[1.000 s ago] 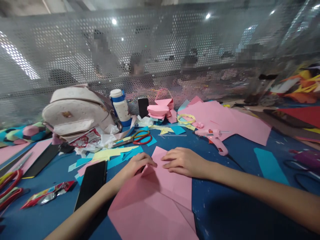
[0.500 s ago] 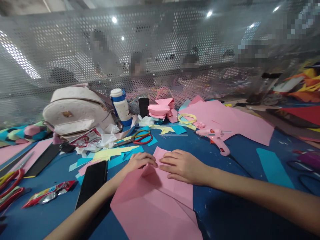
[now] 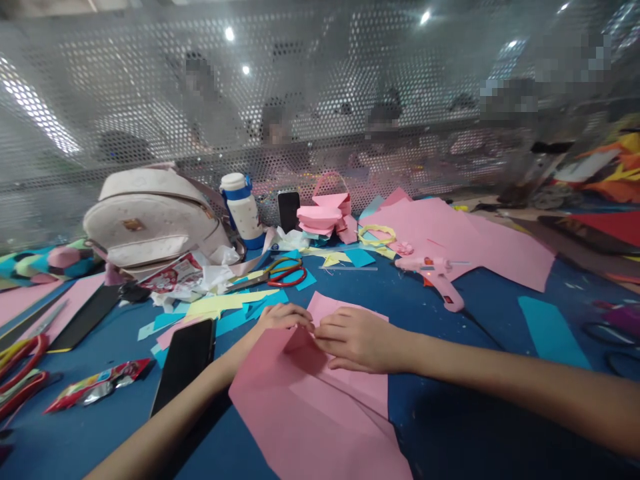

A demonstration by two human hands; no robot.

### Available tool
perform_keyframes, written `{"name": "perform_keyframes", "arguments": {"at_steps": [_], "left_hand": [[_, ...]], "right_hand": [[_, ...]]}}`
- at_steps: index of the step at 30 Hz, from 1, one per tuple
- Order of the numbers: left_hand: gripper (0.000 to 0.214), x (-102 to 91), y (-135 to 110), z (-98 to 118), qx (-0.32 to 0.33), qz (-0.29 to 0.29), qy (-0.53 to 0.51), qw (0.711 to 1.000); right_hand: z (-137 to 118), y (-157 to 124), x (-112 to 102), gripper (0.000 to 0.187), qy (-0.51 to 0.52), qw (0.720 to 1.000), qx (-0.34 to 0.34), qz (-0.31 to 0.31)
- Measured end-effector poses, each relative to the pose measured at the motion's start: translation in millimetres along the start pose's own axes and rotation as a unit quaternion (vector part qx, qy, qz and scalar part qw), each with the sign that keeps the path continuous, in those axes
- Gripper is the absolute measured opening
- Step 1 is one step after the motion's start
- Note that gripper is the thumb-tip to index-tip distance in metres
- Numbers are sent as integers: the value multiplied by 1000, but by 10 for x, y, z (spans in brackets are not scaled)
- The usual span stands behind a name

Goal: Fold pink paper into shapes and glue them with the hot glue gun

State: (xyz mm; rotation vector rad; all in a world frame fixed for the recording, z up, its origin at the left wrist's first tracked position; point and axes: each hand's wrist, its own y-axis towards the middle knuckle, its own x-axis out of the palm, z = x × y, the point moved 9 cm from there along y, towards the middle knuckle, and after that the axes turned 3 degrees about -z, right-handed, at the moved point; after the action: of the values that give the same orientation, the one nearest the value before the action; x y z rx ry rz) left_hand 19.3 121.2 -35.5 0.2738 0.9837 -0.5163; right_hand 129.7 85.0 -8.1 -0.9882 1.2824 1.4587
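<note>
A large pink paper sheet [image 3: 315,407] lies on the blue table [image 3: 450,427] in front of me, partly folded with creases across it. My left hand [image 3: 280,319] pinches a raised fold of the sheet near its far edge, fingers curled. My right hand [image 3: 357,339] rests on the same sheet just to the right, its fingertips meeting the left hand's at the fold. Both forearms reach in from the bottom of the view.
A black phone [image 3: 184,360] lies left of my left arm. Behind are red-handled scissors [image 3: 277,275], a pink glue gun [image 3: 437,279], a white backpack [image 3: 150,223], a bottle [image 3: 243,210], stacked pink paper [image 3: 323,219], paper scraps and a perforated metal screen [image 3: 320,120].
My hands have drawn closer together at the fold, and the right fingertips now touch the left ones. The pink flap has lifted a little under the left hand.
</note>
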Motion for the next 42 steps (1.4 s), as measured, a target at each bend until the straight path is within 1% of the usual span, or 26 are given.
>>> {"name": "perform_keyframes", "arguments": {"at_steps": [5, 11, 15, 20, 23, 26, 29, 32, 37, 39, 42], "left_hand": [[28, -64, -49, 71, 21, -15, -23, 999], [30, -153, -106, 165, 49, -19, -99, 994], [28, -137, -90, 138, 70, -13, -104, 992], [33, -85, -110, 62, 104, -5, -103, 989], [35, -81, -119, 25, 103, 0, -99, 990], [31, -85, -115, 54, 106, -12, -102, 989], [31, -117, -112, 90, 84, -16, -111, 990], [32, -158, -135, 154, 69, -15, -124, 990], [29, -216, -191, 279, 81, -10, -138, 987], [28, -234, -191, 276, 86, 0, -148, 985], [30, -219, -149, 182, 97, 10, -156, 983]], "right_hand": [[-30, 2, 51, 37, -23, 1000, 1, -8], [-70, 27, 71, 40, -42, 999, -9, -16], [-82, 30, 55, 41, -41, 999, -11, -11], [-94, 30, 81, 39, -39, 999, -10, -30], [-74, 37, 95, 39, -30, 999, -9, -36], [-26, 47, 95, 37, -17, 999, -2, -34], [12, 56, 89, 33, 5, 999, -3, -33], [37, 62, 94, 32, 14, 999, -4, -38], [24, 42, 64, 35, 4, 999, -17, -29], [15, 22, 47, 39, -2, 1000, -17, -24], [14, -7, 38, 41, 0, 1000, -10, -22]]}}
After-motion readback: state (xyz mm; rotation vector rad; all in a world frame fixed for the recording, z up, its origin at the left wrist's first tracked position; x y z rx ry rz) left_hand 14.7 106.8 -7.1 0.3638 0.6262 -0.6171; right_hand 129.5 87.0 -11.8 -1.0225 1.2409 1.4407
